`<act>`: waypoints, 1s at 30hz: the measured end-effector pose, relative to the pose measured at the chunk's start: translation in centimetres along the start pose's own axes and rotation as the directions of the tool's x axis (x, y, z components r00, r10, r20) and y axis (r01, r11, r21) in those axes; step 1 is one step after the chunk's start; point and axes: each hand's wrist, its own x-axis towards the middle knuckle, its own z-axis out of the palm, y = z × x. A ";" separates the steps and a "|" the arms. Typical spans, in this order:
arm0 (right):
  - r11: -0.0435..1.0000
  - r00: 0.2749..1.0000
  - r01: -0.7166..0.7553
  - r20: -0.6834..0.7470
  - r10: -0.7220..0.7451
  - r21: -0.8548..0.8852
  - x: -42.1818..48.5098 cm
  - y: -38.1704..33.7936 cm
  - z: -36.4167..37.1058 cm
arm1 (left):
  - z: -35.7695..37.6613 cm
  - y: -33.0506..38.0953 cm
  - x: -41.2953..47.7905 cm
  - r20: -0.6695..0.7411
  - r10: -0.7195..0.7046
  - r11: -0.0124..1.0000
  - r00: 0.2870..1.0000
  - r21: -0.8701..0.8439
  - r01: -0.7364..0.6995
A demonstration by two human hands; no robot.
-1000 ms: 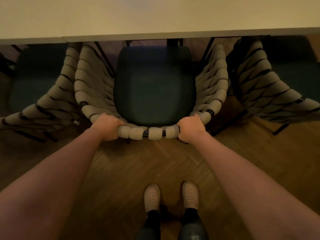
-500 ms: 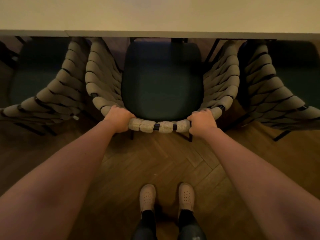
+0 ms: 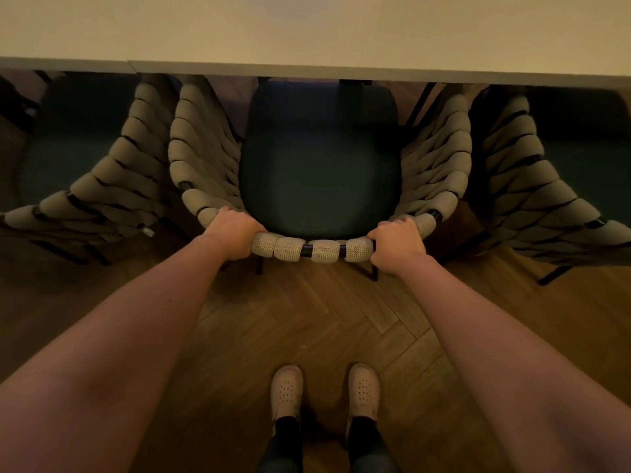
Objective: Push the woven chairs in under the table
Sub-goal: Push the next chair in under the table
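The person stands at the near side of a pale table, both bare arms stretched out to the middle chair. The left hand is clenched over the left end of the chair's curved top rail, fingers wrapped over its woven cord. The right hand grasps the right end of the same rail in the same way. Between the hands the dark frame shows through gaps in the beige wrapping.

The chair's dark green seat has its far end beneath the table edge, while the back and the near legs stand out on the floor, a herringbone of wood. The left chair and the right chair sit just beside it, angled, their seats partly under the table too. A small pale tag hangs low on the left chair; any writing on it is too small to read. Near the bottom, two light perforated shoes point towards the table.
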 end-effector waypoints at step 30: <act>0.983 0.956 0.020 0.286 -0.072 0.182 4.2 -16.4 -4.8 | 1.7 -8.9 -5.6 -0.240 -0.096 0.993 0.966 -0.095 0.075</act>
